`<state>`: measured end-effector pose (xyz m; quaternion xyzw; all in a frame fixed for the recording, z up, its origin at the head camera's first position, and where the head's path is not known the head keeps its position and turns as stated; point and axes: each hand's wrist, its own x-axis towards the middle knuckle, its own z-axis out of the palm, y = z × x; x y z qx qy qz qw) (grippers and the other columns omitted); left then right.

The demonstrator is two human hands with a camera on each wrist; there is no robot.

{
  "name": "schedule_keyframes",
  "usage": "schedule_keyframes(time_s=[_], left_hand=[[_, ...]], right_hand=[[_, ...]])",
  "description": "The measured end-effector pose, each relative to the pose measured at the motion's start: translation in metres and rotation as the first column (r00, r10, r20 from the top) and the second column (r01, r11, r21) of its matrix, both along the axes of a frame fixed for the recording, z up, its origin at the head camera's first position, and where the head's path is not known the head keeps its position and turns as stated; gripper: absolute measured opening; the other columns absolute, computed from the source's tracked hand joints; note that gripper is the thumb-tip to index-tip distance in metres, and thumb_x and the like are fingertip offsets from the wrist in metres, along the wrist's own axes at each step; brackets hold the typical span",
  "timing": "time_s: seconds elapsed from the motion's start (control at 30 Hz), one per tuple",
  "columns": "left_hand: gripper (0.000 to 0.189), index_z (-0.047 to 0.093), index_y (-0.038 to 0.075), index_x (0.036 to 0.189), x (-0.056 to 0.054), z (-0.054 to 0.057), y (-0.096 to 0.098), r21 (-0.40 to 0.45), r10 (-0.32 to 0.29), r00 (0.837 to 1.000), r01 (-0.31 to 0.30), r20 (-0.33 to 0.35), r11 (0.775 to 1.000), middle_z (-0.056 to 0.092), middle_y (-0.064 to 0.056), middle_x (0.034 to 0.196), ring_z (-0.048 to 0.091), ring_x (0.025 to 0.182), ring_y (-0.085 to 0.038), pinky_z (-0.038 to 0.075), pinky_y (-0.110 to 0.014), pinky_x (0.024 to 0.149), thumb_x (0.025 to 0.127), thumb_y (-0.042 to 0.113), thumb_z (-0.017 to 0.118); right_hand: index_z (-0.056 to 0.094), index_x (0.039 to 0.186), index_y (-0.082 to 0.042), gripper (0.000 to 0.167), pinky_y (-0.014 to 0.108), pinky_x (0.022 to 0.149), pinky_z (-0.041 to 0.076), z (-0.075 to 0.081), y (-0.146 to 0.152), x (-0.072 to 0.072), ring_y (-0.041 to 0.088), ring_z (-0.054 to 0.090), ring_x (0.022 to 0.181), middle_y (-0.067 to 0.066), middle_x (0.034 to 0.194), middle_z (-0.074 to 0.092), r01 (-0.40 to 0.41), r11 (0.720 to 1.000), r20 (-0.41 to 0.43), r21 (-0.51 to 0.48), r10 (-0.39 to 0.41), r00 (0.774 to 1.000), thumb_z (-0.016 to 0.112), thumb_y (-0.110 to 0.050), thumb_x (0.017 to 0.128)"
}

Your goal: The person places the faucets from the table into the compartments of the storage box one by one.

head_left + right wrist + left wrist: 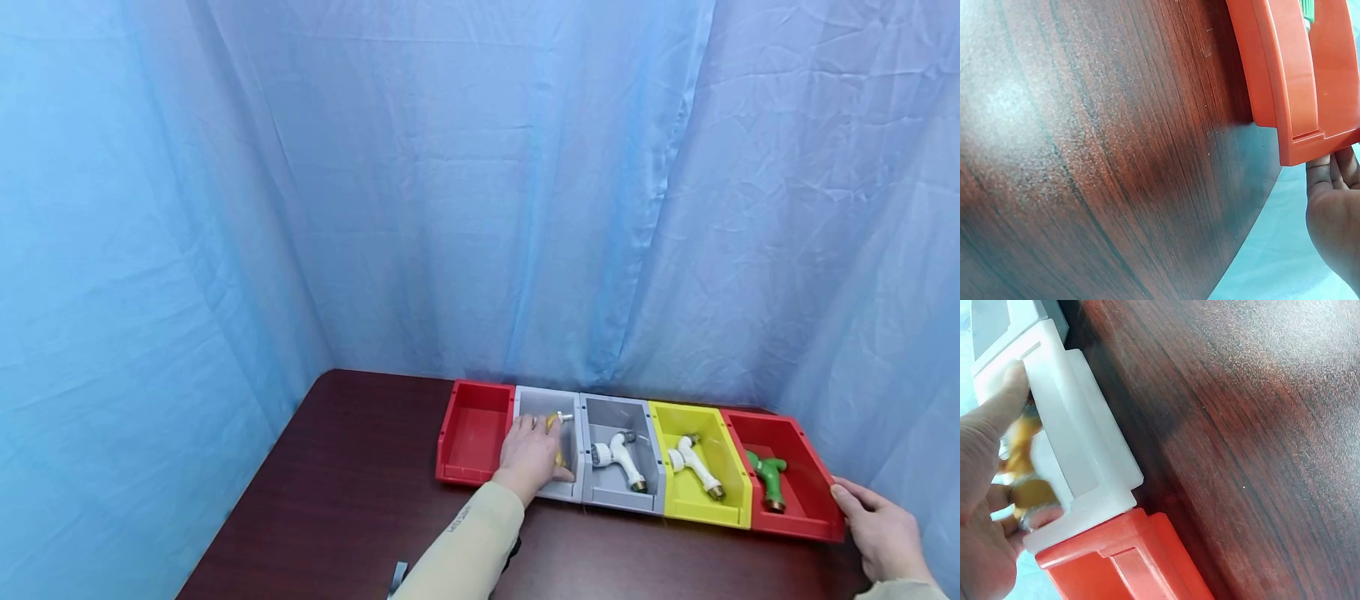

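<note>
My left hand (528,454) reaches into the light grey bin (546,493), second from the left. Its fingers curl round a yellow tap (1020,447) there, with the thumb by the bin's front wall; tap and fingertips are blurred in the left wrist view. At the far right, my right hand (885,529) touches the outer side of the right-hand red bin (798,527). In the right wrist view its fingers (1319,172) rest fairly straight against that wall. Inside this bin lies a green tap (771,479).
The bins stand side by side in a row. A red bin (472,429) is at the left end. White taps lie in the darker grey bin (618,500) and the yellow bin (705,510). Blue curtains (480,208) hang behind the dark wooden table (337,483).
</note>
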<state>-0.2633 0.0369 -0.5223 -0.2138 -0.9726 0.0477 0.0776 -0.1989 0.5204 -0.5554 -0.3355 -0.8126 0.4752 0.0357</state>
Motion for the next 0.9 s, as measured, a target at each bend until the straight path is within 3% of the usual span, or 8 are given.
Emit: schedule_keyframes(time_s=[0.17, 0.4, 0.6, 0.77, 0.9], left_hand=[[0.052, 0.066, 0.021, 0.131, 0.000, -0.005, -0.008, -0.054, -0.036, 0.999, 0.037, 0.015, 0.998, 0.067, 0.004, 0.117, 0.052, 0.118, -0.016, 0.038, -0.033, 0.114, 0.088, 0.048, 0.077], [0.062, 0.058, 0.026, 0.145, 0.001, 0.002, -0.012, 0.031, -0.052, 0.994, 0.049, 0.096, 0.998, 0.057, 0.002, 0.146, 0.045, 0.140, -0.021, 0.034, -0.036, 0.121, 0.090, 0.048, 0.074], [0.066, 0.055, 0.030, 0.148, 0.001, 0.009, -0.015, 0.079, -0.037, 0.993, 0.028, 0.114, 0.996, 0.054, 0.002, 0.149, 0.042, 0.144, -0.025, 0.033, -0.041, 0.121, 0.088, 0.050, 0.076], [0.068, 0.054, 0.032, 0.148, 0.002, 0.014, -0.019, 0.108, -0.028, 0.993, 0.015, 0.117, 0.994, 0.051, 0.001, 0.152, 0.040, 0.145, -0.028, 0.033, -0.047, 0.121, 0.087, 0.053, 0.075], [0.071, 0.052, 0.032, 0.150, 0.004, 0.019, -0.026, 0.121, -0.023, 0.993, 0.009, 0.119, 0.993, 0.050, -0.001, 0.154, 0.039, 0.146, -0.031, 0.033, -0.050, 0.120, 0.087, 0.055, 0.074]], right_hand=[[0.038, 0.153, 0.002, 0.065, 0.027, 0.055, 0.057, 0.001, -0.001, 0.000, -0.016, 0.041, 0.062, 0.036, 0.148, 0.041, 0.003, 1.000, 0.009, 0.012, -0.003, 1.000, 0.051, -0.040, 0.106], [0.039, 0.153, 0.003, 0.065, 0.024, 0.053, 0.056, 0.001, -0.001, 0.000, -0.017, 0.041, 0.059, 0.037, 0.147, 0.041, -0.002, 1.000, 0.004, 0.030, 0.002, 1.000, 0.051, -0.040, 0.106], [0.039, 0.152, 0.003, 0.064, 0.025, 0.054, 0.056, 0.001, -0.002, 0.000, -0.017, 0.041, 0.059, 0.036, 0.148, 0.039, -0.003, 0.999, 0.004, 0.032, 0.003, 1.000, 0.050, -0.039, 0.106], [0.039, 0.152, 0.003, 0.064, 0.039, 0.066, 0.061, 0.002, -0.002, 0.002, -0.015, 0.041, 0.060, 0.037, 0.146, 0.042, -0.009, 0.999, 0.015, 0.042, 0.009, 1.000, 0.050, -0.039, 0.106], [0.039, 0.153, 0.003, 0.064, 0.034, 0.062, 0.061, 0.005, -0.004, 0.002, -0.016, 0.041, 0.060, 0.037, 0.145, 0.043, -0.009, 0.999, 0.011, 0.038, 0.009, 1.000, 0.050, -0.040, 0.106]])
